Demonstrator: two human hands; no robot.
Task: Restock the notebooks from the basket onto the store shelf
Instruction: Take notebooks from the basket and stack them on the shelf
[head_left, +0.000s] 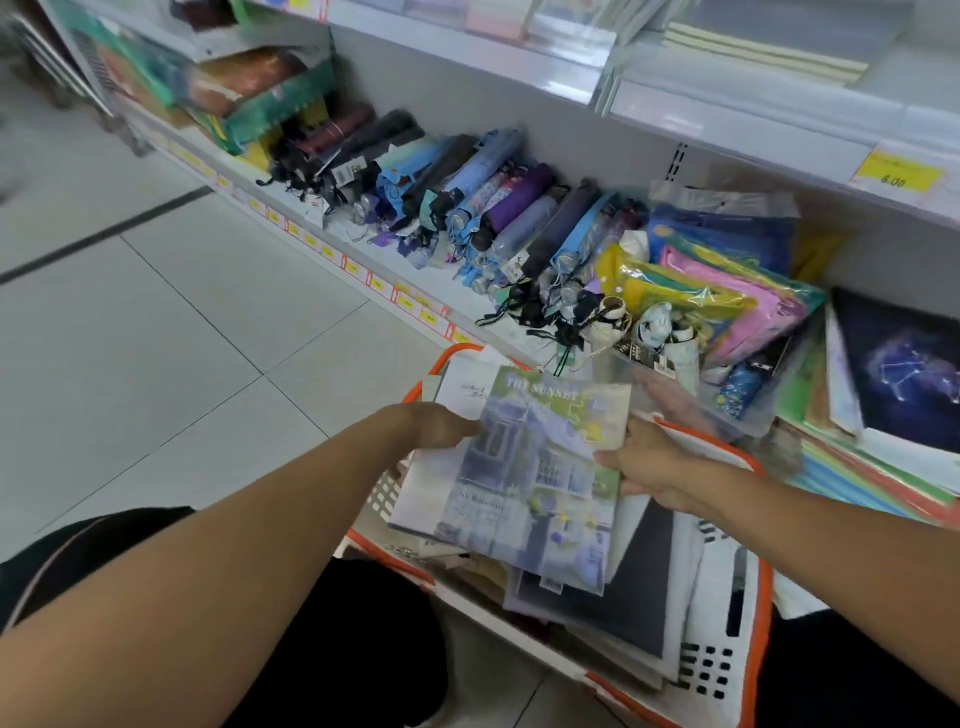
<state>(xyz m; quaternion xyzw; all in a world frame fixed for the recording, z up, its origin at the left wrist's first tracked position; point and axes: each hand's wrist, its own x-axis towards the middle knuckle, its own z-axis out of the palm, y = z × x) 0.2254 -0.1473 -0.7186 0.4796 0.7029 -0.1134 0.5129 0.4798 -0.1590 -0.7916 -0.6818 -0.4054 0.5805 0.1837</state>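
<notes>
While both hands (540, 452) grip its edges, the notebook (540, 467) reads "THE SUNSET" — above the basket (758, 587); a shelf tag (896, 174) reads "6.00".

Both bare forearms extend forward and converge. The left hand (441, 426) grips the left edge of a held item, fingers hidden; the right hand (649, 460) pinches its right edge.

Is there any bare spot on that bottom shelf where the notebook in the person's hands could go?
Hardly. The folded umbrellas fill the bottom shelf left to middle, leaving only a thin bare strip along its front edge. Coloured plastic packets crowd the middle. The notebook would likely go on the notebook stack at right. The floor tiles lie bare.
</notes>
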